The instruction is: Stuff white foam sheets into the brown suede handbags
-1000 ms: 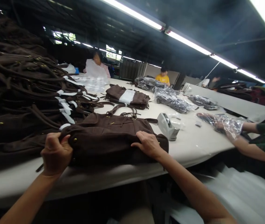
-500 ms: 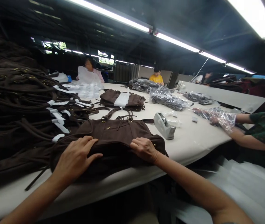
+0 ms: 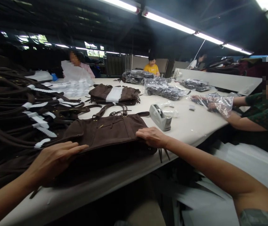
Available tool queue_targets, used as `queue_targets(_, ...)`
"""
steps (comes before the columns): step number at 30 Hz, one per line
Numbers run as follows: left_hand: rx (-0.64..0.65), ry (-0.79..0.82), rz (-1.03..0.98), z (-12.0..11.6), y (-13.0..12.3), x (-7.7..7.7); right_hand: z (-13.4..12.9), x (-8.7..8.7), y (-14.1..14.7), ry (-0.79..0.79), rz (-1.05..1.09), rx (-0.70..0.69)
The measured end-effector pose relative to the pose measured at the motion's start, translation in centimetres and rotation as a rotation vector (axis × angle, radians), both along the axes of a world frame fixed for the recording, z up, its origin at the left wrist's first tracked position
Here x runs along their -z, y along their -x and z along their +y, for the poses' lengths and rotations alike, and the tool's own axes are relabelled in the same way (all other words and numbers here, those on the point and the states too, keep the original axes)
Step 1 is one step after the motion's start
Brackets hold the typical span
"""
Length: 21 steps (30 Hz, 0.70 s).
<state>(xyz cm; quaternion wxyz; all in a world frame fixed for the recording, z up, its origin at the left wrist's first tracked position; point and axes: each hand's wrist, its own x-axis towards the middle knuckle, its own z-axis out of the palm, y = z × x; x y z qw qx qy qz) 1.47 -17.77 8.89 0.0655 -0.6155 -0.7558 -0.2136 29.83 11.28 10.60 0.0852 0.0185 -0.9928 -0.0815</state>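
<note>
A dark brown handbag lies at the front edge of the white table, its handles toward the back. My left hand grips the bag's near left edge, thumb hidden. With fingers curled, my right hand pinches the near right edge. Behind the bag's right end stands a grey tape dispenser. Another brown bag, wrapped with a white band, rests farther back. Several brown bags with white-wrapped handles are piled on the left.
Plastic-wrapped bags lie toward the back. At right, a person's hands handle clear plastic. Other people are behind the table. White sheets are stacked below the right edge.
The view has shifted right. My hands are farther apart along the bag's near edge; my left thumb, which was spread from the fingers, no longer shows.
</note>
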Motion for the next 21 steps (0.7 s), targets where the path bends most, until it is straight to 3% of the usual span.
queue_targets(2, 0.125, 0.044, 0.196, -0.1, 0.3, 1.1, 0.9, 1.7, 0.0, -0.045, 0.056, -0.024)
queue_targets(5, 0.195, -0.109, 0.436, -1.0, -0.7, 3.2, 1.2, 4.7, -0.8, -0.124, 0.24, 0.002)
queue_targets(8, 0.194, -0.243, 0.64, -2.5, -2.3, 4.7, 0.5, 6.9, -2.1, -0.143, 0.41, 0.039)
queue_targets(10, 0.171, -0.241, 0.667, -3.3, -2.7, 5.2, 0.1, 7.7, -2.6, -0.065, 0.462, 0.053)
queue_targets(16, 0.155, -0.081, 0.423, -4.1, -1.9, 5.5, -0.1, 7.4, -3.2, 0.513, 0.399, 0.15)
queue_targets(18, 0.144, -0.01, 0.386, -4.5, -2.0, 5.2, -0.6, 6.7, -3.6, 0.575, 0.348, 0.141)
queue_targets(21, 0.158, 0.063, 0.399, -5.0, -2.2, 4.5, -1.4, 5.8, -4.4, 0.524, 0.279, 0.104)
